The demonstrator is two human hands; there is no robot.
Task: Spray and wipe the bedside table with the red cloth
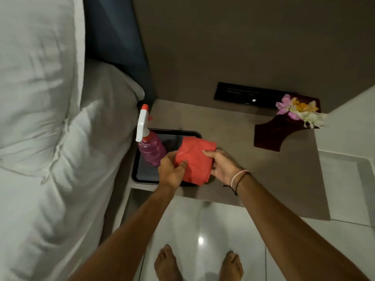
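Observation:
The folded red cloth (195,159) is held between both hands above the front left part of the bedside table (263,169). My left hand (171,171) pinches its left edge and my right hand (222,166) grips its right edge. A spray bottle (149,145) with pink liquid, a white trigger head and a red nozzle stands upright in a dark tray (146,177) at the table's left side, just left of my left hand.
A dark curved holder (272,134) with flowers (300,110) sits at the table's back right. A black socket panel (243,94) is set in the wall behind. The bed with white pillows (40,98) borders the left. Glossy floor tiles and my bare feet are below.

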